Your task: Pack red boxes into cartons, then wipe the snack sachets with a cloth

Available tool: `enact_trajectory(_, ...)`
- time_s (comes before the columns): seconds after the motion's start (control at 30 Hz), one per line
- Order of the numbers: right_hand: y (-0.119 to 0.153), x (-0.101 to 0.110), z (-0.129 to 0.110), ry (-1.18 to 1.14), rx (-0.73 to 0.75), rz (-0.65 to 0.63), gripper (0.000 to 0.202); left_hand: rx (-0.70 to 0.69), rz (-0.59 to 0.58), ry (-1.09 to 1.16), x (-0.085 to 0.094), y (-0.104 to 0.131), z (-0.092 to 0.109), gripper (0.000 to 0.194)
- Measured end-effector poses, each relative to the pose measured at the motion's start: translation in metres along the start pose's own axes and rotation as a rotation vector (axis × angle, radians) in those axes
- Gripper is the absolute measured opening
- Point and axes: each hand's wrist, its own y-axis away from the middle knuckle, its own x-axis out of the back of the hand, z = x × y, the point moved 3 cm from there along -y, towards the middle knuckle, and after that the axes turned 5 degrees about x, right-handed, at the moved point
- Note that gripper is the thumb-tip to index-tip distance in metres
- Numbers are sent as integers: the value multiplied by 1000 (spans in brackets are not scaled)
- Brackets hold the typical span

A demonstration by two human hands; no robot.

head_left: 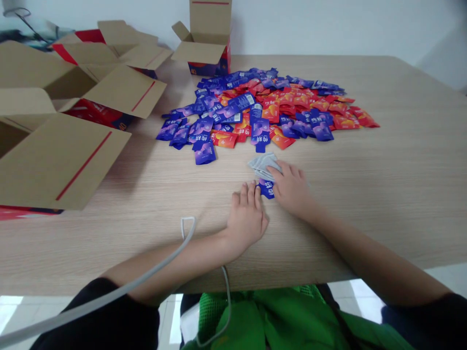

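My right hand [292,188] has its fingers closed on a crumpled light-grey cloth [263,165]. Beneath that hand and the cloth, a purple sachet [266,188] with white lettering lies flat on the table, partly covered. To its left my left hand [248,214] rests palm down with fingers stretched out, their tips touching or very near the sachet's left edge. Just beyond the cloth spreads a large heap of purple sachets [260,131] and red-orange sachets [270,111].
Open cardboard boxes with raised flaps [91,155] crowd the left side of the wooden table [401,170]. Another open box [208,52] stands behind the heap. A pale cable [160,267] crosses over my left forearm, in front of the camera.
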Motion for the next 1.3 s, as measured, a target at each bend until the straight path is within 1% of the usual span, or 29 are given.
enact_trajectory(0.2,24,-2,44,52,-197,-4,53,1,-13,-9,0,0,0,68)
enact_trajectory(0.27,23,1,54,61,-228,-11,52,3,-17,-14,0,0,0,68)
enact_trajectory(0.33,15,7,56,41,-215,-4,50,7,-14,-18,0,0,0,69)
enact_trajectory(0.4,2,17,47,-11,-180,52,49,6,-4,-15,0,0,0,70)
enact_trajectory(0.43,-4,21,39,-45,-155,95,49,6,2,-13,0,0,0,70)
enact_trajectory(0.5,-15,27,16,-115,-80,168,51,3,14,-8,0,0,-1,70)
enact_trajectory(0.53,-19,26,3,-141,-30,178,52,2,20,-4,0,0,-1,69)
enact_trajectory(0.57,-20,24,-10,-157,21,166,53,4,24,3,0,0,-1,67)
enact_trajectory(0.63,-19,14,-31,-153,94,102,51,10,18,21,1,0,-1,64)
enact_trajectory(0.67,-18,9,-37,-139,115,66,51,15,11,29,1,0,-2,63)
enact_trajectory(0.73,-13,1,-37,-100,122,20,50,20,0,35,2,0,-1,65)
enact_trajectory(0.8,-9,-2,-27,-56,91,13,51,17,-2,30,3,0,-1,69)
enact_trajectory(0.93,-1,-1,3,21,-17,38,54,20,-23,12,2,-1,0,71)
enact_trajectory(1.07,17,-6,35,66,-127,18,55,17,-40,13,2,-1,0,71)
enact_trajectory(1.17,28,-9,61,89,-175,5,55,18,-34,13,2,-1,1,71)
enact_trajectory(1.23,28,-8,74,51,-176,-10,55,22,-21,5,1,-1,1,71)
enact_trajectory(1.3,19,-2,81,-57,-165,-5,54,22,0,1,0,0,0,70)
